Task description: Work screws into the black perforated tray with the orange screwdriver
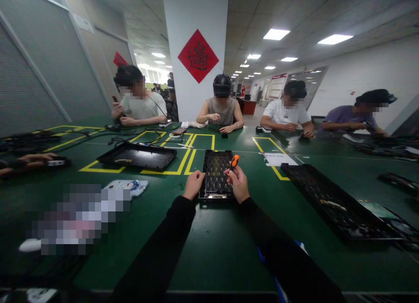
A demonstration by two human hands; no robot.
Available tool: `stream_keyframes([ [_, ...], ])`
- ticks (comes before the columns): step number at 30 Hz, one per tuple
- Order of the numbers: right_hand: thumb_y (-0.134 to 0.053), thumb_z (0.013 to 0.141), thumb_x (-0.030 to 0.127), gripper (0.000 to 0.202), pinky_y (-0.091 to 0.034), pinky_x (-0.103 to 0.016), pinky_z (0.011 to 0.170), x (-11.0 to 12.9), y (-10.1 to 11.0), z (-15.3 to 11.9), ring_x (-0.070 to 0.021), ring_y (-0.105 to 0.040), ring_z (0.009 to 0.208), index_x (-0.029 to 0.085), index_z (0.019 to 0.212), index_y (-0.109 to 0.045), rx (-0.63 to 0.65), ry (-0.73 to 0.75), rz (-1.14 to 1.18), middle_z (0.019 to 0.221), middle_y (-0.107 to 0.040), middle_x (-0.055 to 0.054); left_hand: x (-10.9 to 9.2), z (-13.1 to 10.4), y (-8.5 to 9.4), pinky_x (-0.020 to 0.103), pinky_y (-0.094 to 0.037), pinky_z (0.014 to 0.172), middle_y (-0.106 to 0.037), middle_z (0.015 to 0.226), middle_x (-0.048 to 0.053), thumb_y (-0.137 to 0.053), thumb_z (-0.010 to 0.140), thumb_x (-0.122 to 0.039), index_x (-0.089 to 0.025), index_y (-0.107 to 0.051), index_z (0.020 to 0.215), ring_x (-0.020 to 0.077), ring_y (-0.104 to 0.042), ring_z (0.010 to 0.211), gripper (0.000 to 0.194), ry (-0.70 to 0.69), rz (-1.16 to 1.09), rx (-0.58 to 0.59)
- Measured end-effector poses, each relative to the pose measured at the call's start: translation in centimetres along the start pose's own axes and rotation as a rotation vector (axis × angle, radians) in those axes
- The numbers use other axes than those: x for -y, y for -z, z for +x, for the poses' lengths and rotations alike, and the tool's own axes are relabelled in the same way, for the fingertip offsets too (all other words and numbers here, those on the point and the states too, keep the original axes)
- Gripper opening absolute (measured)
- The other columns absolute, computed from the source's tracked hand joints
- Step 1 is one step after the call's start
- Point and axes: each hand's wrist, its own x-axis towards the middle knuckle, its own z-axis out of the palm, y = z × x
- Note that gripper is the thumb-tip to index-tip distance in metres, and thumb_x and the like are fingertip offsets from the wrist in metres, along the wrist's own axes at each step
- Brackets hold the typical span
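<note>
A black rectangular case [216, 190] with rows of small shapes inside lies on the green table between my hands. My left hand [194, 184] is closed at its left edge, fingers curled against the rim. In my right hand [239, 183] is a screwdriver [234, 162] with an orange and black handle, gripped by the fingers and leaning over the right side of the case. The screwdriver's tip is too small to make out against the dark case. A pale strip runs along the case's near edge.
Black trays lie on the green table [209, 237], one at the left [144, 157] and a long one at the right [330, 198]. A white paper [279, 159] lies right of centre. Several people sit across the table; another person's hand [37, 158] is far left.
</note>
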Motion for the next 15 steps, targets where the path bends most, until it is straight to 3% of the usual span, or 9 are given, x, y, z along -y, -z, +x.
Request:
stream_keyframes([
  [15, -0.049, 0.078, 0.034, 0.035, -0.038, -0.019, 0.044, 0.32, -0.20, -0.20, -0.0053, -0.043, 0.048, 0.020, 0.110, -0.049, 0.027, 0.020, 0.014, 0.084, -0.059, -0.002, 0.47, 0.24, -0.35, 0.022, -0.026, 0.053, -0.039, 0.052, -0.004, -0.043, 0.077, -0.039, -0.018, -0.035, 0.053, 0.0098, -0.038, 0.054, 0.033, -0.014, 0.008, -0.010],
])
